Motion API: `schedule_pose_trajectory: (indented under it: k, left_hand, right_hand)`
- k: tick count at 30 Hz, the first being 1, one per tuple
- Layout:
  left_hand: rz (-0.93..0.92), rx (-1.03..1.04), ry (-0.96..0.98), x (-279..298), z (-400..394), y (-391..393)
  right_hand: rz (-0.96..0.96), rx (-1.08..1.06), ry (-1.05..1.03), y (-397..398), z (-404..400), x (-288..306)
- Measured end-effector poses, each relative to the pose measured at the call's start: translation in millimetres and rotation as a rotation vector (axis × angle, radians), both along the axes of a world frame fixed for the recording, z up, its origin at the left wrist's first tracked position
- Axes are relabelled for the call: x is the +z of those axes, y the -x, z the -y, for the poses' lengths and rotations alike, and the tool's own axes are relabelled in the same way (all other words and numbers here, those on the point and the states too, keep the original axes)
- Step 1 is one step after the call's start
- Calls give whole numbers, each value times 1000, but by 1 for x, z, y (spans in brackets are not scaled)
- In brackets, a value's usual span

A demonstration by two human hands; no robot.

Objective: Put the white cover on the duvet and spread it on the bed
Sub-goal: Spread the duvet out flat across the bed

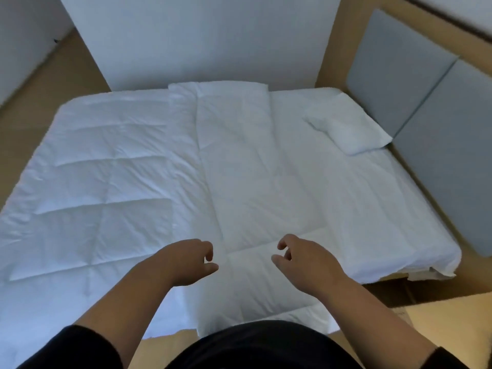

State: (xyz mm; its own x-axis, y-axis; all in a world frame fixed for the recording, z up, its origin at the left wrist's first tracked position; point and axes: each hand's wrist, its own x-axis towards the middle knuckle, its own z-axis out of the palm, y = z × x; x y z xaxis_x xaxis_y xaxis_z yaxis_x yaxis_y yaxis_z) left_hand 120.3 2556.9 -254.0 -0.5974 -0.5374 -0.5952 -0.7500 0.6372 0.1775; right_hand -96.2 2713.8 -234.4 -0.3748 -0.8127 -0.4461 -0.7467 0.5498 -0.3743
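Bed [415, 209] taken as the reference throughout; person stands at its near long edge, looking down. Quilted duvet [93, 182] lies flat over the left part of the bed, stitched squares visible, its near left portion running over the bed's near edge. A smoother white layer, judged to be the cover [255, 169], lies as a folded strip across the middle of the bed from the far edge to the near edge, overlapping the duvet's right margin; where exactly one fabric ends and the other starts is hard to tell, all white on white. Pillow [351, 134] sits at the bed's far right corner beside the grey headboard panels [426, 115]. Left hand [186, 259] hovers above the near middle of the bed, fingers loosely curled, thumb apart, nothing in it. Right hand [306, 259] hovers just to its right over the strip's near end, fingers likewise half bent, holding nothing. Judgement: step in hand is taking up the cover's near end. To do it well: pinch a single layer at each near corner, not the whole fold; find the open hem first; unfold toward the bed's right side so the cover lies flat before the duvet corners go in; keep the pillow clear of the spread
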Motion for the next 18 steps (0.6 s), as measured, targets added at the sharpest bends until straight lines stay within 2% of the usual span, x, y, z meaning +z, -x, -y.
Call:
schedule_pose_trajectory:
  k: [5,11,18]
  left_hand:
    - [-30,116,-38,1,26,-74]
    - [-55,348,-98,-12,33,-145]
    - [56,723,-149,-3,6,-234]
  right_hand:
    - [-30,163,-66,-69,44,-7]
    - [0,377,-249,-101,92,-12]
    - [-15,755,-272,-161,191,-23]
